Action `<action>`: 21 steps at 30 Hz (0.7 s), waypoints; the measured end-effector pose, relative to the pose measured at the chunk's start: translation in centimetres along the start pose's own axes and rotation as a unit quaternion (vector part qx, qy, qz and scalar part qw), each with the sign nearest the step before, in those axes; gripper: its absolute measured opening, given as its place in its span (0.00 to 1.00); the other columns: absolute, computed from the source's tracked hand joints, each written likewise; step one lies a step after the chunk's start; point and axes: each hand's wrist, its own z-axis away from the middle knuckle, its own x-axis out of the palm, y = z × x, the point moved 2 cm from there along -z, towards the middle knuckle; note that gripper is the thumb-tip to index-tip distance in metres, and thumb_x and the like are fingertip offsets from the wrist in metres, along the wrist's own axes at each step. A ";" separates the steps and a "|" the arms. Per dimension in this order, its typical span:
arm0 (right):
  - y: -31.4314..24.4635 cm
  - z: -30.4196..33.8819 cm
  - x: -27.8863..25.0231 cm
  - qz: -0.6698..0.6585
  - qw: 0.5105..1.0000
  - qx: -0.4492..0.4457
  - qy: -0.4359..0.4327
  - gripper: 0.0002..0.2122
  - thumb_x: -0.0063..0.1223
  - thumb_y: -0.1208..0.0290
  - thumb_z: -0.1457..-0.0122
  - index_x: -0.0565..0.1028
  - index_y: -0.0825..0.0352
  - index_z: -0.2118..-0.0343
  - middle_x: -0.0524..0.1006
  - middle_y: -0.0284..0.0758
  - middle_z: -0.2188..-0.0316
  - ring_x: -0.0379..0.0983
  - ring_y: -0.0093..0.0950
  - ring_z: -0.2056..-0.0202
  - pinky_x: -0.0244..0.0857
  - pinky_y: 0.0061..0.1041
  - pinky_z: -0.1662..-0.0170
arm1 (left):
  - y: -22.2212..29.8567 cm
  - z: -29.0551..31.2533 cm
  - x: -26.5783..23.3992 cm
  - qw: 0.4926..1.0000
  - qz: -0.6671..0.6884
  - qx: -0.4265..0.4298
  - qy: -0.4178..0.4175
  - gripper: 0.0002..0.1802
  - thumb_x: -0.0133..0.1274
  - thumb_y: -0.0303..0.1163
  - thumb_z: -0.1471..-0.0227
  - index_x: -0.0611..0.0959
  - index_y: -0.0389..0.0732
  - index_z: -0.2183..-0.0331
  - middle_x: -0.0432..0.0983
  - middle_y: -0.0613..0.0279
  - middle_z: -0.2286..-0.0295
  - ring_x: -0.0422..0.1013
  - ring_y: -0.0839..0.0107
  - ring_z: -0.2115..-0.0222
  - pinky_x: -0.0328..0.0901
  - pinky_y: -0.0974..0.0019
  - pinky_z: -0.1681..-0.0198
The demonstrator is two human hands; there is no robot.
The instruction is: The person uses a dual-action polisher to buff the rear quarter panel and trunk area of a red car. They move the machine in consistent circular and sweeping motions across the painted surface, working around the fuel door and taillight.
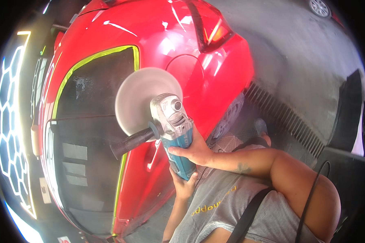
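In the head view, the polisher (175, 121) was held at the frame's centre, its pad (136, 95) before the red car (150, 40). It was gripped by the right hand (200, 150), thumb laid across, and lower down by the left hand (183, 186); the other fingers' spacing could not be told.

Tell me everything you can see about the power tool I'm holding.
The power tool has a blue body, a silver, metal-looking head, a dark side handle neither hand holds, and a broad, pale round disc. It slants, disc toward a red car; whether they touch is unclear. The right hand grips the body; the left hand holds its rear end.
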 end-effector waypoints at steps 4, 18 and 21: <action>1.5 0.4 -1.2 -0.019 0.999 0.011 0.041 0.42 0.75 0.71 0.44 0.56 0.68 0.32 0.69 0.40 0.38 0.66 0.31 0.36 0.63 0.40 0.32 | 0.0 0.7 -1.0 0.997 -0.047 -0.054 -0.040 0.54 0.74 0.38 0.46 0.56 0.35 0.33 0.71 0.49 0.44 0.71 0.62 0.44 0.66 0.55 0.38; 0.5 -0.8 -3.2 -0.137 0.987 0.024 0.084 0.30 0.75 0.73 0.41 0.68 0.63 0.38 0.79 0.34 0.47 0.77 0.27 0.46 0.73 0.37 0.41 | 3.1 -1.0 -1.1 0.980 -0.121 0.017 -0.158 0.61 0.62 0.51 0.37 0.40 0.32 0.27 0.58 0.38 0.33 0.63 0.50 0.34 0.59 0.48 0.32; 0.6 0.4 -3.3 -0.117 0.991 0.044 0.041 0.30 0.75 0.72 0.41 0.69 0.63 0.39 0.79 0.34 0.48 0.78 0.27 0.47 0.74 0.36 0.41 | 1.8 0.7 -2.3 0.979 -0.136 0.007 -0.151 0.64 0.62 0.57 0.39 0.40 0.32 0.27 0.58 0.36 0.33 0.63 0.49 0.34 0.59 0.48 0.32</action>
